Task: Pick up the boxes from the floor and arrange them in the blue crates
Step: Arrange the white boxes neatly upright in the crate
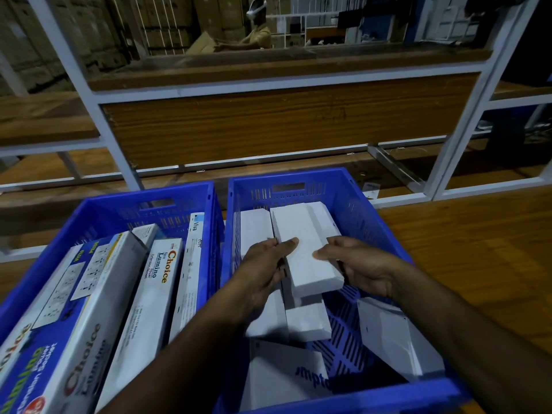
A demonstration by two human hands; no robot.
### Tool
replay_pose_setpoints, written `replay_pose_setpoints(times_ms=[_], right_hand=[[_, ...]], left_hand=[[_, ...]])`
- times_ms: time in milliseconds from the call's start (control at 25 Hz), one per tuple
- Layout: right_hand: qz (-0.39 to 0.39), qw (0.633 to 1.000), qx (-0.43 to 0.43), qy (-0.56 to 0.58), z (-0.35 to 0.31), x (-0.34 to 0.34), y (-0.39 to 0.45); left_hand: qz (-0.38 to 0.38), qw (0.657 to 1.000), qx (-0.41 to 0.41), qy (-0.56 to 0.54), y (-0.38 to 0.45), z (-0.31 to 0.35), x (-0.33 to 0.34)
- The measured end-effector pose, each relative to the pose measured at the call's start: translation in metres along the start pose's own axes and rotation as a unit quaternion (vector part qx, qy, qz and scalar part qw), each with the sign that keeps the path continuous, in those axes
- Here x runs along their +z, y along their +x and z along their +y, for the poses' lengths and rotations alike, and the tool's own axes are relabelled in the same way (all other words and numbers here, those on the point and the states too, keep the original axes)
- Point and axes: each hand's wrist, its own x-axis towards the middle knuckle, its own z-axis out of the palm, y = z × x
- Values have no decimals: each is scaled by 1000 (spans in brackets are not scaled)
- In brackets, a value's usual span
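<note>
Bare crate floor [346, 330] between boxes [307, 321]

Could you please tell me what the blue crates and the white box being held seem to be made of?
The right blue crate looks like moulded plastic: glossy walls, slotted vents, a handle cutout. The white box, held by the left hand and right hand, looks like matte paperboard, with crisp folded edges.

Both hands, left hand [263, 264] and right hand [358, 264], gripped a white box [307, 249] over the right blue crate [370, 210]; printed boxes [149, 294] filled the left blue crate [98, 210] at nine o'clock
</note>
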Motion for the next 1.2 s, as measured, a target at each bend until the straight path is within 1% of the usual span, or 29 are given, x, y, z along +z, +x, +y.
replay_pose_setpoints(times_ms=[120,240,320,400,480,560,600,680,760,880,920,1040,1120,1200], right_hand=[[12,1000,-17,6,2,7,-1],[20,998,-57,-19,3,11,-1],[4,995,-95,-41,1,13,-5],[-24,988,-144,-57,-1,16,-10],[-50,969,-207,-122,0,18,-15],[-49,940,-263,-210,1,19,-19],[-42,930,-282,-234,0,20,-20],[-30,924,-299,-236,1,20,-19],[-18,931,-287,-225,3,21,-17],[3,950,-221,-222,8,20,-9],[16,953,-199,-229,11,19,-6],[39,968,-110,-223,18,14,8],[53,981,-52,-181,20,13,14],[68,983,12,-170,19,15,10]], left_hand=[[-19,1000,18,16,-3,3,1],[12,999,10,34,1,1,-1],[27,999,15,38,4,0,-2],[26,1000,11,8,2,2,-1],[-14,999,-4,-48,-2,7,-2],[-58,994,-15,-92,-6,11,-2],[-72,992,-16,-106,-7,12,-2],[-90,989,-11,-119,-8,13,-3],[-79,992,-10,-96,-7,12,-2],[-21,999,-26,7,-6,9,0],[-14,999,-31,40,-4,6,-1],[-11,993,-57,98,-1,-3,-1],[16,991,-55,119,0,-3,-2],[31,988,-54,139,0,-3,-3]])
